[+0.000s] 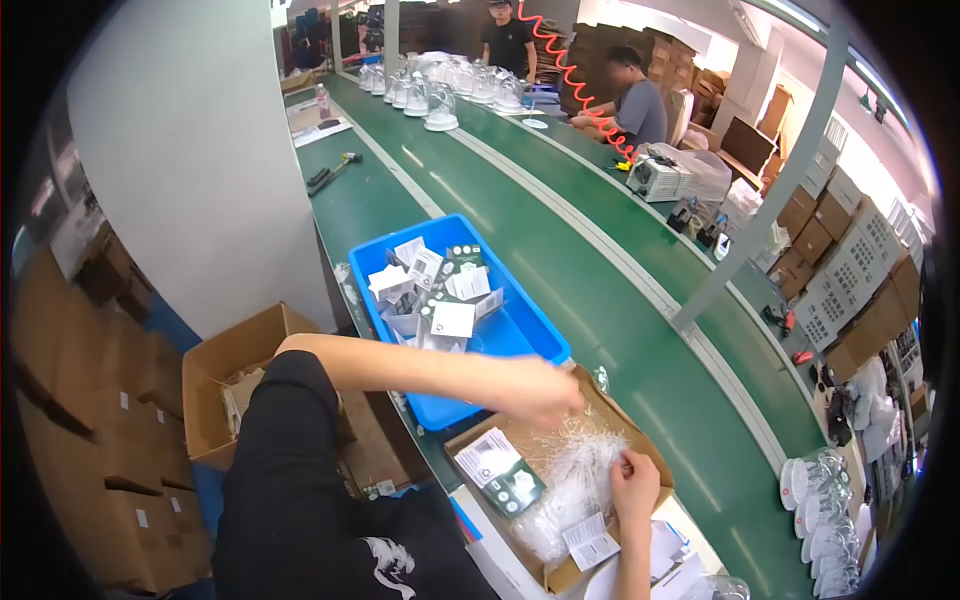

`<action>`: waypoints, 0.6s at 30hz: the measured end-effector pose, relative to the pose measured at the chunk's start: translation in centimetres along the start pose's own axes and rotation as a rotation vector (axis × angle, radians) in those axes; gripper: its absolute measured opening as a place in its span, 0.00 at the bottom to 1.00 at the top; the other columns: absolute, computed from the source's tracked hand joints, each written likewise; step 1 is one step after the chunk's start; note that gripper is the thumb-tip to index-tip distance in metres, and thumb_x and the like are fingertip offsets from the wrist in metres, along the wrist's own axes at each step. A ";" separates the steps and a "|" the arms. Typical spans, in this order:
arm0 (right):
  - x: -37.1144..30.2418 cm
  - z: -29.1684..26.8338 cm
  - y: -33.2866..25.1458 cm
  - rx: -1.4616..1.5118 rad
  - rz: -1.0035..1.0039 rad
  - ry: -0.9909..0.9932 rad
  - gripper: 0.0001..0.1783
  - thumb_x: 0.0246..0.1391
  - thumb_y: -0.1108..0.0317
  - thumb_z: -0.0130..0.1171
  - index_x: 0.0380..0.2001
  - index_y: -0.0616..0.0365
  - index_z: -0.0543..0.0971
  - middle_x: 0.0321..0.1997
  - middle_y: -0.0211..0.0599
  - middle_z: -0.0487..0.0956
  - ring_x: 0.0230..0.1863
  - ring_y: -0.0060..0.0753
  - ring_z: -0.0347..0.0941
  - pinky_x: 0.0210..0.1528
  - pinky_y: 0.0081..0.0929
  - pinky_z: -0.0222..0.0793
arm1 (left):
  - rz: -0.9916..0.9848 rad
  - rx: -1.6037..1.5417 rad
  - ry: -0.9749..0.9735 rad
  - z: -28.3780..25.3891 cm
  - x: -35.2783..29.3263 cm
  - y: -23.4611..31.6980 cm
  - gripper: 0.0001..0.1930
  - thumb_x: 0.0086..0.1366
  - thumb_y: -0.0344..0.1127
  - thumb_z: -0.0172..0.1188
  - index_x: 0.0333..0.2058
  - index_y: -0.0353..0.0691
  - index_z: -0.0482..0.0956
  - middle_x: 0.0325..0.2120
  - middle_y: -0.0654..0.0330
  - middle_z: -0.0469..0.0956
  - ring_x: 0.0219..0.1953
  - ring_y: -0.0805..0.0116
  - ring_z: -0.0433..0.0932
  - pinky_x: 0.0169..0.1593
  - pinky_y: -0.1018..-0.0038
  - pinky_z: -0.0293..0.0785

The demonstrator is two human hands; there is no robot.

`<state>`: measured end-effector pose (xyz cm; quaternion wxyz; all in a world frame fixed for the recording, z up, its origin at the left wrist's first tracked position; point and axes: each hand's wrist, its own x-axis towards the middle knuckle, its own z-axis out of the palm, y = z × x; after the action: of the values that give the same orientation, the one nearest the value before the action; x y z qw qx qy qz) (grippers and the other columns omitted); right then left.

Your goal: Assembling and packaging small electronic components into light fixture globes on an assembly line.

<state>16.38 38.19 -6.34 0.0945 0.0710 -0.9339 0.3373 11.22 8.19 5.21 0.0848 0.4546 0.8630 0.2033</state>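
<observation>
My left hand (548, 394) is over the far edge of a shallow cardboard tray (650, 447), its fingers smeared by motion, so I cannot tell whether it holds anything. My right hand (637, 484) is at the tray's right side, fingers bent and pressed together on a tangled heap of thin clear plastic strands (585, 470). Left of the heap lies a stack of white and green printed cards (498, 470). A single white card (591, 541) rests near the tray's front corner. Beyond my left forearm, a blue bin (535, 335) holds many folded cards (453, 320).
The green conveyor table (640, 370) curves away, with a metal rail (600, 240) along it. Clear domes (825, 520) stand at the right edge and more domes (440, 105) at the far end. An open carton (215, 400) sits left. Two people are across the table.
</observation>
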 end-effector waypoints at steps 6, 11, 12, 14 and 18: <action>0.1 -1.0 -1.7 0.090 -0.019 0.097 0.06 0.50 0.73 0.61 0.31 0.65 0.80 0.26 0.44 0.77 0.26 0.38 0.74 0.32 0.31 0.69 | 0.040 0.121 -0.367 6.1 -0.2 3.2 0.21 0.54 0.45 0.67 0.40 0.37 0.76 0.37 0.50 0.76 0.42 0.47 0.78 0.42 0.54 0.76; 0.6 -1.5 -2.0 0.199 0.010 0.152 0.06 0.54 0.74 0.60 0.32 0.67 0.80 0.26 0.41 0.77 0.23 0.30 0.72 0.29 0.25 0.67 | 0.009 -0.078 -0.457 6.2 0.2 2.8 0.17 0.54 0.43 0.67 0.38 0.39 0.78 0.37 0.51 0.79 0.42 0.49 0.79 0.42 0.56 0.75; 0.5 -1.2 -2.0 0.257 0.008 0.196 0.05 0.55 0.75 0.60 0.30 0.67 0.79 0.22 0.29 0.73 0.23 0.15 0.66 0.27 0.16 0.63 | -0.008 -0.137 -0.448 6.1 0.1 2.5 0.16 0.54 0.42 0.67 0.38 0.39 0.79 0.36 0.52 0.79 0.42 0.49 0.79 0.42 0.57 0.74; 0.6 -0.9 -1.7 0.296 0.021 0.241 0.05 0.56 0.75 0.59 0.30 0.66 0.79 0.22 0.27 0.73 0.23 0.14 0.66 0.27 0.15 0.63 | 0.003 -0.181 -0.449 6.3 0.8 1.8 0.16 0.53 0.40 0.68 0.38 0.38 0.78 0.34 0.52 0.80 0.41 0.50 0.79 0.42 0.59 0.74; 0.7 -1.1 -1.8 0.317 -0.012 0.346 0.04 0.57 0.75 0.57 0.30 0.66 0.78 0.21 0.25 0.73 0.23 0.13 0.66 0.26 0.15 0.63 | 0.009 -0.358 -0.452 6.1 1.4 1.0 0.17 0.50 0.35 0.71 0.37 0.36 0.78 0.31 0.54 0.80 0.38 0.56 0.80 0.40 0.63 0.75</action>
<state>16.16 37.45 -4.24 0.2426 0.0316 -0.8388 0.4864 13.22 11.48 0.21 0.3531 0.4702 0.7705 0.2462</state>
